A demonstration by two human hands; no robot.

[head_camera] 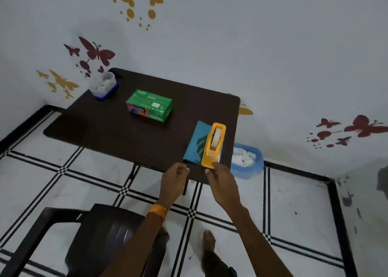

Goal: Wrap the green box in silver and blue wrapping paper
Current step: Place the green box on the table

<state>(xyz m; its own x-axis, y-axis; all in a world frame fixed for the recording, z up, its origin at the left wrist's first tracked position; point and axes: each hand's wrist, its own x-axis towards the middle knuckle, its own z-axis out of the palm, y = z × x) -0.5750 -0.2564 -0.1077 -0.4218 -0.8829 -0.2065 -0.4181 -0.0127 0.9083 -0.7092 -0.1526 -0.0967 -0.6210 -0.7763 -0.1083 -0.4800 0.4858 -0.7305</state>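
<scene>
The green box (149, 105) lies on its long side in the middle of a small dark brown table (117, 127). Folded blue wrapping paper (195, 144) rests near the table's front right corner, with a yellow tape dispenser (214, 144) standing on top of it. My right hand (222, 182) reaches toward the near end of the dispenser, fingers apart, fingertips close to its base. My left hand (174, 182) hovers at the table's front edge just left of the paper, fingers loosely curled and holding nothing.
A clear tub with a blue base (104, 85) sits at the table's back left corner. A blue bin with white scraps (247, 161) stands on the floor right of the table. A dark plastic chair (105, 239) is in front of me. Walls close in behind and to the right.
</scene>
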